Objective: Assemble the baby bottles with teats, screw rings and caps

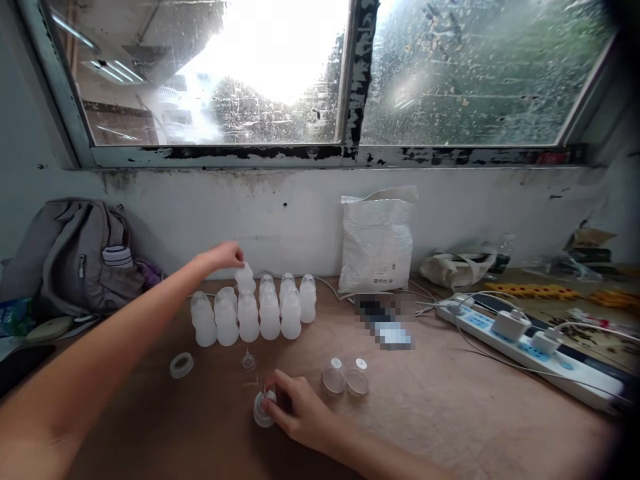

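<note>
Looked forward and down from the head (a lone view), close over the table (450, 427), facing the window (355, 73).

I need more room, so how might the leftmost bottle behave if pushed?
The leftmost bottle stands tall and narrow, so a high push could tip it. Its shape pinches in midway, which probably helps gripping. The next bottle stands close, so a rightward push may jostle it.

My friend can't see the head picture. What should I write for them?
A person's left hand touches a frosted bottle behind other bottles on a brown table, while the right hand pinches a translucent piece in front. A white bag stands by the wall beneath a window.
</note>
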Motion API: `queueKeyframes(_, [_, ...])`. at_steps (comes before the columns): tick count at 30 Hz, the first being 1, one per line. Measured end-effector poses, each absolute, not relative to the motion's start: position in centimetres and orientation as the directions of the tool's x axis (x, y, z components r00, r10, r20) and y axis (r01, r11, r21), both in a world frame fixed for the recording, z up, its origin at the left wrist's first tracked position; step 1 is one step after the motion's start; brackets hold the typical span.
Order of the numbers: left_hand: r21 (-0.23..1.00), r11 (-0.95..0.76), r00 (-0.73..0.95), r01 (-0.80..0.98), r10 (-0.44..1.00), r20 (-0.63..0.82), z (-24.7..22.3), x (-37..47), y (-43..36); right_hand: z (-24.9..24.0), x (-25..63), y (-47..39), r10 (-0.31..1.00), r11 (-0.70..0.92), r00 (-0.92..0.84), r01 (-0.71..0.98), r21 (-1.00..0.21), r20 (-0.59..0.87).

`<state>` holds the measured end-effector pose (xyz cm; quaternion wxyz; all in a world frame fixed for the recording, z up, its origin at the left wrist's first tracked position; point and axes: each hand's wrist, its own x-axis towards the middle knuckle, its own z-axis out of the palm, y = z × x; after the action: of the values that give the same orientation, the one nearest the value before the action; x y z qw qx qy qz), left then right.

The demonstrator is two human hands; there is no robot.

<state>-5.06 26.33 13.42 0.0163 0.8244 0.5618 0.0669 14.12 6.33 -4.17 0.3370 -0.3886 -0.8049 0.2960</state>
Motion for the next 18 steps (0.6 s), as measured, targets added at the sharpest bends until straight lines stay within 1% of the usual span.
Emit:
queueKeyframes(4, [0.086, -0.386, 0.353, 0.918, 0.898, 0.261, 17.9, -5.5, 22.7, -4.5, 14.1, 6.2, 0.834, 0.506, -0.463, 0.425, -0.751, 0.3])
queueKeyframes(6, [0.077, -0.396, 0.332, 0.915, 0.848, 0.413, 18.8, -5.2, 20.0, -4.4, 14.0, 6.1, 0.864, 0.445, -0.414, 0.366, -0.817, 0.286])
queueKeyframes(7, [0.084, -0.387, 0.311, 0.918, 0.837, 0.449, 18.9, -5.0, 18.5, -4.3, 13.9, 6.1, 0.891, 0.401, -0.354, 0.312, -0.862, 0.286])
queueKeyframes(8, [0.088, -0.381, 0.305, 0.92, 0.839, 0.45, 18.6, -4.7, 17.1, -4.0, 13.8, 6.2, 0.918, 0.352, -0.275, 0.238, -0.905, 0.285])
queueKeyframes(10, [0.103, -0.37, 0.307, 0.923, 0.872, 0.38, 17.6, -4.0, 14.5, -3.2, 13.8, 6.4, 0.96, 0.271, -0.088, 0.051, -0.961, 0.266])
queueKeyframes(12, [0.112, -0.418, 0.379, 0.901, 0.888, 0.261, 16.0, -3.3, 12.4, -2.0, 14.1, 6.7, 0.97, 0.238, 0.078, -0.115, -0.964, 0.231])
queueKeyframes(13, [0.12, -0.446, 0.417, 0.887, 0.884, 0.211, 15.1, -3.0, 11.7, -1.4, 14.4, 6.9, 0.966, 0.239, 0.139, -0.17, -0.956, 0.217])
queueKeyframes(15, [0.145, -0.481, 0.464, 0.865, 0.876, 0.134, 13.3, -2.4, 10.8, -0.2, 15.0, 7.3, 0.95, 0.272, 0.217, -0.218, -0.937, 0.225])
queueKeyframes(18, [0.205, -0.535, 0.53, 0.82, 0.844, 0.082, 10.7, -1.6, 10.5, 0.9, 15.7, 7.7, 0.932, 0.323, 0.239, -0.209, -0.923, 0.273])
